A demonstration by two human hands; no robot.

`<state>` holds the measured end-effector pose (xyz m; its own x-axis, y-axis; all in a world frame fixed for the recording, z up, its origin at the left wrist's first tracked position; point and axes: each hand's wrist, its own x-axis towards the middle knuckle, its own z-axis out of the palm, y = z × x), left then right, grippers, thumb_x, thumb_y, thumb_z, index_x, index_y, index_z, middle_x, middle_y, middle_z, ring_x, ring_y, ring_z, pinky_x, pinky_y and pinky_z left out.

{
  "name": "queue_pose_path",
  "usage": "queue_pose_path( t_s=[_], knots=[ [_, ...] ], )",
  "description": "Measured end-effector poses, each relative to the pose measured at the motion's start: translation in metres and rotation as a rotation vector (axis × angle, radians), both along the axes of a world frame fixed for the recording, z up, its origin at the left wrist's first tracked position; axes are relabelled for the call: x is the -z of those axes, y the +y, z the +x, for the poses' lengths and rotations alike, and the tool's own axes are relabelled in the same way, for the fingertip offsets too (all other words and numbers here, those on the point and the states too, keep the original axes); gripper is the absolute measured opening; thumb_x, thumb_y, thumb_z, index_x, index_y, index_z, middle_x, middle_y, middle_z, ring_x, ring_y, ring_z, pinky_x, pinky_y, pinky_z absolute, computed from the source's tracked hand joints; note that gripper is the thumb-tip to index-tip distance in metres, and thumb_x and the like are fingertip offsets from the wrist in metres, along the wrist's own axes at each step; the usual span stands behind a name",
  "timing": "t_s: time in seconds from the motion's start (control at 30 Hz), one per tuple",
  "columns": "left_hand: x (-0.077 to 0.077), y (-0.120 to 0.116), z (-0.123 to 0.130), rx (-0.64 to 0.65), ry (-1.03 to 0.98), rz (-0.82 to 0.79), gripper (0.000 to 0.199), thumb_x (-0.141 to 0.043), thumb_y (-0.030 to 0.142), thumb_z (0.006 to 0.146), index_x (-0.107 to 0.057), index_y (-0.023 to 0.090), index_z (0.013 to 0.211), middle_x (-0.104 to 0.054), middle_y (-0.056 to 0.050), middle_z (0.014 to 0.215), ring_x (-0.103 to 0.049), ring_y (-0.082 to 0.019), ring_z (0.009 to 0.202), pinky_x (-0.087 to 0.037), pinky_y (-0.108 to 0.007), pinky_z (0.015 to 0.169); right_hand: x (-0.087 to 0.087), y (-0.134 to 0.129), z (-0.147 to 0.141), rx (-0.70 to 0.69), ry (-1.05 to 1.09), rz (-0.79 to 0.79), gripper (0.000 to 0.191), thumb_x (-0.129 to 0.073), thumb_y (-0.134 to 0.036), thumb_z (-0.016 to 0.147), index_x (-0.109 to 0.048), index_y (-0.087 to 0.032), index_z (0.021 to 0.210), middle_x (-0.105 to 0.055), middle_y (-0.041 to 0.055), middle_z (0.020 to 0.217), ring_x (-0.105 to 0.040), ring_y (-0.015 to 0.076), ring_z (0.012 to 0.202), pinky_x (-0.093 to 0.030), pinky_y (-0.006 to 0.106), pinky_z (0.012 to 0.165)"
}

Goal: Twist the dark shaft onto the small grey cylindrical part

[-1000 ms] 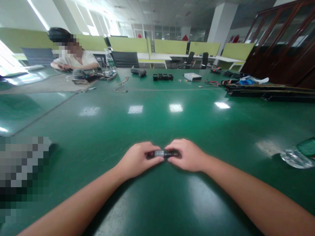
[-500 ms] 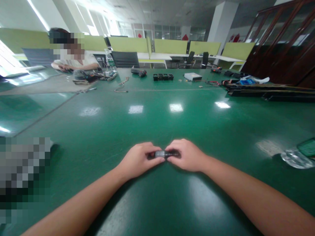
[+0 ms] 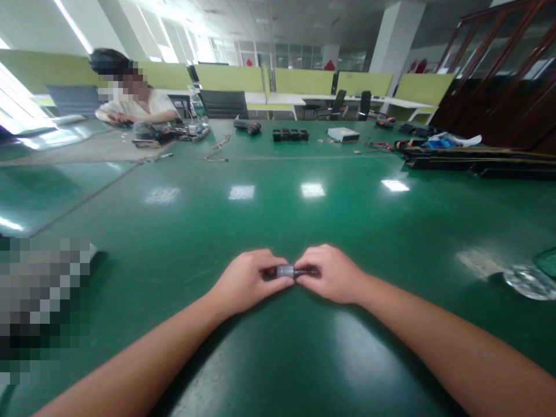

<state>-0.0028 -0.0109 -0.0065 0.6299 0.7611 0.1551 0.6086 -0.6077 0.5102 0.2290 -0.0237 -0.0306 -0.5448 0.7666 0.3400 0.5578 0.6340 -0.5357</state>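
Low over the green table, my two hands meet at a small dark, cylinder-like object with a grey, shiny middle. My left hand is closed on its left part, thumb along the near side. On the dark right part, my right hand is closed, with thumb and fingers pinched. The object lies roughly level, and its two ends are partly hidden by my fingers. What exactly it is cannot be made out.
A clear bottle lies at the right edge, a pixelated grey object at the left. Along the far side are a black module, a white box, cables and long black bars. A person sits far left.
The whole view has shifted slightly, so the far objects appear a little further right. Both hands keep hold of the small object, almost unmoved.
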Motion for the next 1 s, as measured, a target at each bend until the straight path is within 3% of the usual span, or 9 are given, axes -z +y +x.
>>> queue_pose_path(
  t_s=[1.0],
  knots=[
    [-0.0013, -0.0019, 0.0009, -0.01, 0.0, 0.006, 0.026, -0.066, 0.046, 0.089, -0.078, 0.024, 0.096, -0.067, -0.001, 0.077, -0.059, -0.014, 0.069, -0.04, -0.023, 0.063, -0.0032, 0.001, 0.0023, -0.006, -0.003, -0.011, 0.006, -0.071, -0.021, 0.082, -0.075, -0.02, 0.087, -0.073, 0.0019, 0.083, -0.064, 0.0154, 0.076, -0.044, 0.027, 0.073]
  ],
)
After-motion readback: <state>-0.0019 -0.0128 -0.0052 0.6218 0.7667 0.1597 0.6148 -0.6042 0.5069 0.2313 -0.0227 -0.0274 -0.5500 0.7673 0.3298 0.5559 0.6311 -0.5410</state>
